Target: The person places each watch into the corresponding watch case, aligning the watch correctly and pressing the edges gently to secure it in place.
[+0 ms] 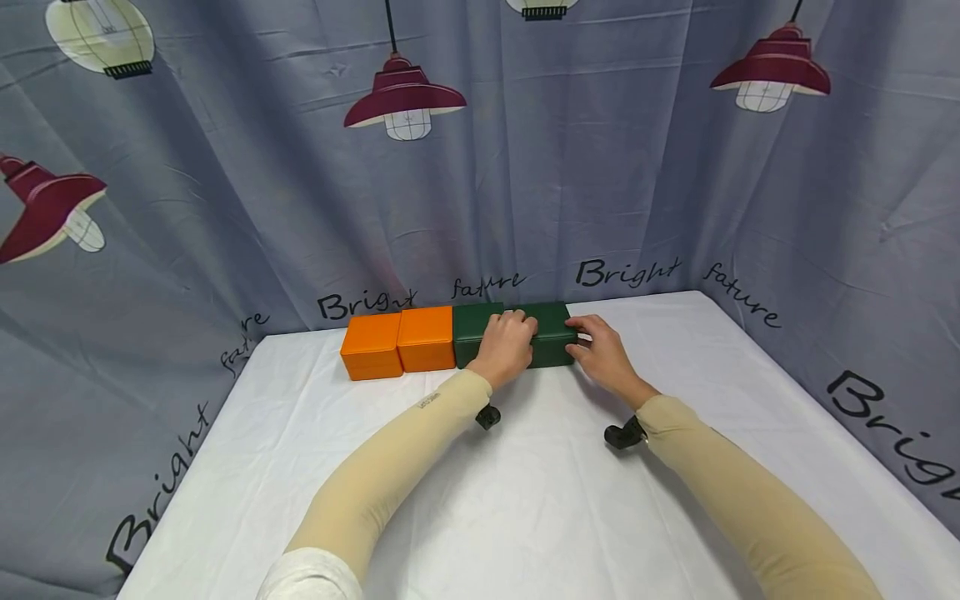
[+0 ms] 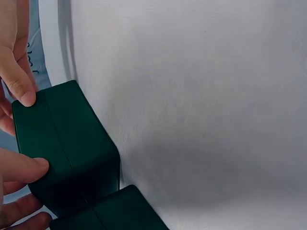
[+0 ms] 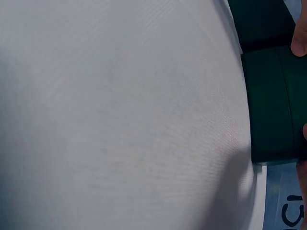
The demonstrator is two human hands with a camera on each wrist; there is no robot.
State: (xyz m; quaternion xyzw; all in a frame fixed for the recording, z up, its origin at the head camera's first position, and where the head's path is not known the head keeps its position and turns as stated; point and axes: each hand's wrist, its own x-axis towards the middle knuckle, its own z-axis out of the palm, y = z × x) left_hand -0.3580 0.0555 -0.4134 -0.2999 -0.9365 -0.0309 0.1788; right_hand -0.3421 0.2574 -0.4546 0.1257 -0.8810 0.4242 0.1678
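Note:
Two green boxes stand side by side in a row on the white table. My left hand (image 1: pixel 504 348) reaches over the left end of the right-hand green box (image 1: pixel 552 340) and grips it, its thumb (image 2: pixel 36 166) on the near face in the left wrist view. At the box's other end my right hand (image 1: pixel 606 357) holds it between thumb and fingers. The left-hand green box (image 1: pixel 469 335) is partly covered by my left hand; the left wrist view shows the two boxes slightly out of line. Left of them stand an orange box (image 1: pixel 426 340) and another orange box (image 1: pixel 372 347).
A white cloth covers the table (image 1: pixel 517 483). Behind the row hangs a grey-blue curtain (image 1: pixel 555 183) printed with lamps and lettering. Black wrist-worn devices show beneath each wrist, such as the right one (image 1: pixel 624 434).

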